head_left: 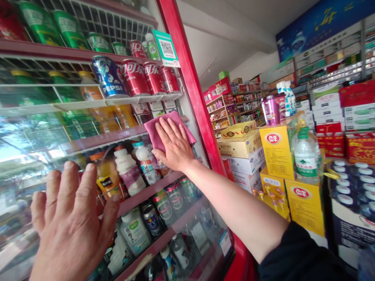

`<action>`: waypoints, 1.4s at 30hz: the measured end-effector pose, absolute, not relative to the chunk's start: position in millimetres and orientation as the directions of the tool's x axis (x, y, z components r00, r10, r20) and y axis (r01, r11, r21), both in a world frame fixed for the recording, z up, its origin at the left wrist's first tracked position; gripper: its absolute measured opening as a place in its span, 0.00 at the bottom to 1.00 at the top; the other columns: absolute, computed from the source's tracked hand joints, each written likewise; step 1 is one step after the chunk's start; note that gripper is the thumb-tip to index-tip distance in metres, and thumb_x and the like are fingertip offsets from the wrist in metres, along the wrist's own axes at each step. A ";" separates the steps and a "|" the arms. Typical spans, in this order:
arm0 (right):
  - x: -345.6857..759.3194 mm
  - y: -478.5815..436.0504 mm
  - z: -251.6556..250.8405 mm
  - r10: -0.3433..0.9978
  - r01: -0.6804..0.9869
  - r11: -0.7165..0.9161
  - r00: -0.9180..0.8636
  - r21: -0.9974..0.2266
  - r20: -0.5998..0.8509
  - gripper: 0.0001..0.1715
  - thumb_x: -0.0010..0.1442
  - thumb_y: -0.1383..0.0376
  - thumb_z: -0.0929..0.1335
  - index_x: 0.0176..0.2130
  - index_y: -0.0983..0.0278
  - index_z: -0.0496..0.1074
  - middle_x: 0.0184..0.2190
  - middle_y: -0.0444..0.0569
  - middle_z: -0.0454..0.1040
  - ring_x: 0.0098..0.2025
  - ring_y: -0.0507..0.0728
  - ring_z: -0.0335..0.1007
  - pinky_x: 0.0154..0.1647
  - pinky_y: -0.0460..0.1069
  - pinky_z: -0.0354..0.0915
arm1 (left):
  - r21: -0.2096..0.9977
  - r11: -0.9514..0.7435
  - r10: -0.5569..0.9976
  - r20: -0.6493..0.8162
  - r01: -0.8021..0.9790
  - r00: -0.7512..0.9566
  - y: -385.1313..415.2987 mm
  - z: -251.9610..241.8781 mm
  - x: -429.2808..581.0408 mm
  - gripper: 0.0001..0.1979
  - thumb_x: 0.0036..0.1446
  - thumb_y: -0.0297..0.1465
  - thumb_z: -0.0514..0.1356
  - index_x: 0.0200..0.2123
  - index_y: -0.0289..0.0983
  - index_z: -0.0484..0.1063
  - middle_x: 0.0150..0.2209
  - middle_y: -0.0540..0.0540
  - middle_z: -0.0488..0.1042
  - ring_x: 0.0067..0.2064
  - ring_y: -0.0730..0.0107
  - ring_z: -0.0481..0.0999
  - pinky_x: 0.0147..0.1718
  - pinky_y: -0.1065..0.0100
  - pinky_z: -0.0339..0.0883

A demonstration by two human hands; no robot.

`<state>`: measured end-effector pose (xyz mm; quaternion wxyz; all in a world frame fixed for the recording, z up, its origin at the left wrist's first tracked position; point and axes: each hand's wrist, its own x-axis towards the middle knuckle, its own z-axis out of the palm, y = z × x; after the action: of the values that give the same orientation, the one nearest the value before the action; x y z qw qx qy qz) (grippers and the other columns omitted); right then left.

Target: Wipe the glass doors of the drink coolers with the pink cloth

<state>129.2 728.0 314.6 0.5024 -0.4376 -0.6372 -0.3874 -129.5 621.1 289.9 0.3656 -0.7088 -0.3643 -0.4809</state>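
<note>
My right hand (172, 144) lies flat over a pink cloth (164, 130), pressing it against the glass door of a drinks cooler (35, 132). To the left, my left hand (70, 222) is raised with its fingers spread and nothing in it. It is close to the lower glass, though I cannot tell whether it touches. Behind the glass stand white bottled drinks (129, 169) on red-edged shelves, with a blue Pepsi can (109, 77) and red cola cans (135, 77) higher up.
A red door frame (187, 78) runs up the cooler's right side, with a QR code sign (166, 48) near its top. Right of it stand yellow cartons (277, 150), stacked boxes (241, 156), a bottle of water (306, 158) and shop shelves of goods (246, 101).
</note>
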 end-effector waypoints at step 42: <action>-26.0 660.0 160.2 0.166 0.757 0.509 -0.554 0.410 0.816 0.34 0.80 0.49 0.59 0.79 0.51 0.61 0.84 0.36 0.48 0.88 0.59 0.32 0.88 0.66 0.39 | 0.013 -0.414 0.344 0.928 0.910 0.143 569.8 221.6 -189.0 0.43 0.70 0.49 0.57 0.82 0.51 0.47 0.85 0.43 0.46 0.84 0.36 0.45 0.79 0.29 0.40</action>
<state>-26.0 660.0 160.2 0.3700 -0.2934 -0.7859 -0.3991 -189.0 569.8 221.6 0.2986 -0.6946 -0.4516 -0.4738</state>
